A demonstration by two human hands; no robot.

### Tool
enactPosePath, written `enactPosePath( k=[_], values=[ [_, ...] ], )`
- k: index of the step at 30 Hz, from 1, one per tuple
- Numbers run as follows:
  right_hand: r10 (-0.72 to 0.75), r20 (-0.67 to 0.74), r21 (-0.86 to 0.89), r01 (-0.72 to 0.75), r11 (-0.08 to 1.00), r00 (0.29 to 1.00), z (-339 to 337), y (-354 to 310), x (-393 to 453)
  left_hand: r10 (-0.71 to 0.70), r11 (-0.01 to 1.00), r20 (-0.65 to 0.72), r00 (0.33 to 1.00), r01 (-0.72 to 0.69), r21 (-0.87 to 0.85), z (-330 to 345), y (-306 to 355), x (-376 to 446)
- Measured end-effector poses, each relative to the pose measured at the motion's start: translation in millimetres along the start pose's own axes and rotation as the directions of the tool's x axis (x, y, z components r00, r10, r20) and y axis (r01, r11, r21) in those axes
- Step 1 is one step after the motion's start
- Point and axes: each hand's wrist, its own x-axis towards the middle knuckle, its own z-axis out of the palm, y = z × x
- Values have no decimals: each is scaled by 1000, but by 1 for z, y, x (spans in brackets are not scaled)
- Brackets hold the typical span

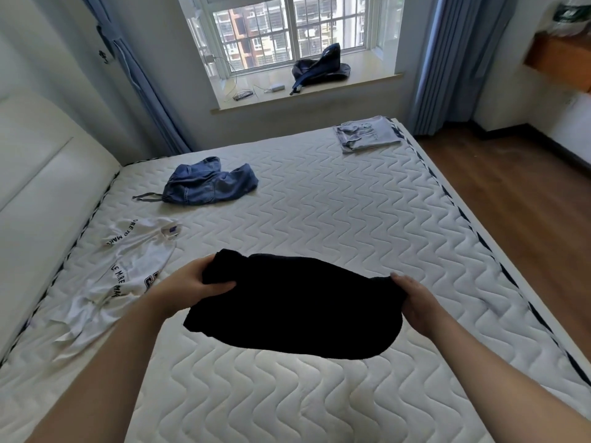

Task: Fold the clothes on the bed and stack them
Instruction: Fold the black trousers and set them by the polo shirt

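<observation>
While both hands (left, right) grip one black garment | loose: two | folded: one

**Both hands out in front, each gripping**

You reached both bare forearms forward from the lower corners of the view, converging toward the middle. Your left hand curled its fingers over the top and pressed its thumb in from the near side, pinching. Your right hand sat slightly lower, its fingers wrapped inward, the back of the hand facing up.
</observation>
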Motion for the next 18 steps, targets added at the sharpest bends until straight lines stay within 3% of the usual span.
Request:
enactPosePath(
  k=[8, 13, 18],
  values=[
    [160, 55, 14, -161, 987, 986, -19, -10, -15, 85, 992, -31, 996, -87, -88, 7, -23, -7],
    [26, 8, 26, -26, 999, 1000, -8, -4, -15, 93, 991, -33, 995, -96, -93, 3, -26, -5],
    [-109, -19, -280, 99, 955, 994, -12, -8, -13, 59, 993, -71, 996, -66, -103, 6, -39, -5]
  ],
)
